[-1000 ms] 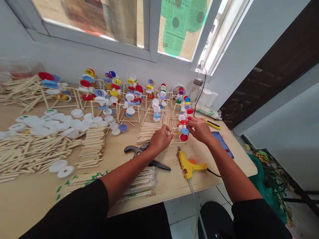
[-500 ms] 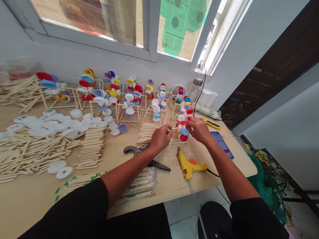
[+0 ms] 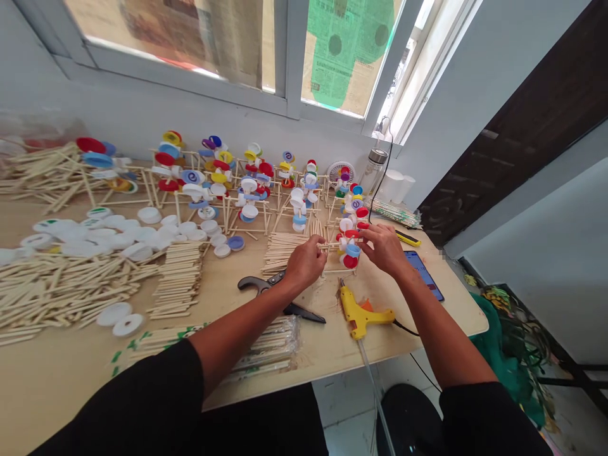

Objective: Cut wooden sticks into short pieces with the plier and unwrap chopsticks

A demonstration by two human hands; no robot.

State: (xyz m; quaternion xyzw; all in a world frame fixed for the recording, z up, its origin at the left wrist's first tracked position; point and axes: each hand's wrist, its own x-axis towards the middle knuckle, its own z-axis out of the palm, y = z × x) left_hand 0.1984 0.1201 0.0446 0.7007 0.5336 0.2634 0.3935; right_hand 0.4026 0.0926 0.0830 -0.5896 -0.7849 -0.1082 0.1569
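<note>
A small stick frame with a wheel of red, blue and white bottle caps (image 3: 352, 251) stands on the table between my hands. My left hand (image 3: 306, 259) pinches the left end of its stick, fingers closed. On the other side my right hand (image 3: 382, 246) has its fingers closed at the right end of the wheel's stick, beside the caps. Just below the frame lies a yellow glue gun (image 3: 360, 313), nozzle pointing up toward it. Black cutters (image 3: 304, 313) lie partly under my left forearm. More cap-wheel frames (image 3: 247, 199) stand in rows behind.
Piles of sticks (image 3: 61, 285), a neat stick stack (image 3: 177, 278) and white caps (image 3: 95, 235) cover the left side. Wrapped sticks (image 3: 275, 345) lie at the front edge. A phone (image 3: 424, 273), a yellow knife (image 3: 408, 238), a glass bottle (image 3: 374, 166) and a small fan (image 3: 341, 171) are rightward.
Both hands stay at the same frame with only slight finger shifts. The view has moved slightly, so the things on the left appear a little further right.
</note>
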